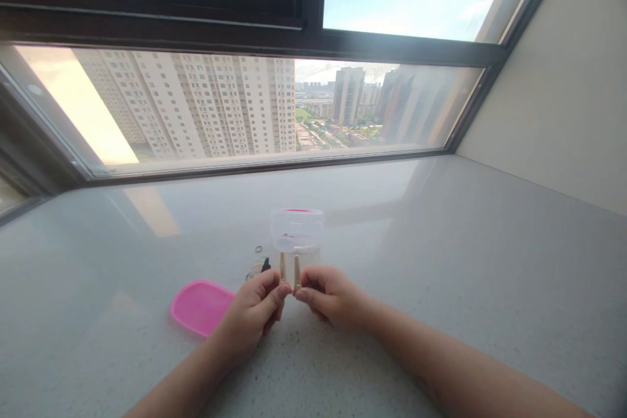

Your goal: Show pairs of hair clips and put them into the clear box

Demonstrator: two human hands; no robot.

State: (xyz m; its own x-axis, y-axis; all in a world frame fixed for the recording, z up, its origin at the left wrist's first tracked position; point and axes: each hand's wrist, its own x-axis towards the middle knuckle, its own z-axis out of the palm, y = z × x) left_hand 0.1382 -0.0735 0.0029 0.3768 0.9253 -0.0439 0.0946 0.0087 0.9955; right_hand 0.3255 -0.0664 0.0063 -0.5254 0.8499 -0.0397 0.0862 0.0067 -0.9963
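Note:
Between the thumb and fingers of my left hand [257, 310] is a slim gold hair clip [283, 266], its tip pointing up. My right hand [330, 294] pinches a matching gold hair clip [296, 269], also upright. The two clips stand side by side with a narrow gap between them. Just beyond them is a clear plastic container [298, 230] with a few small items inside that I cannot make out. Past my left fingers lie a small black item [266, 264] and several small rings or bands [258, 249], partly hidden by that hand.
A pink lid [200, 305] lies on the speckled pale counter [441, 274], left of my left hand. Along the back runs a dark-framed window [313, 39], with tall buildings outside. A plain wall [553, 91] rises at the right.

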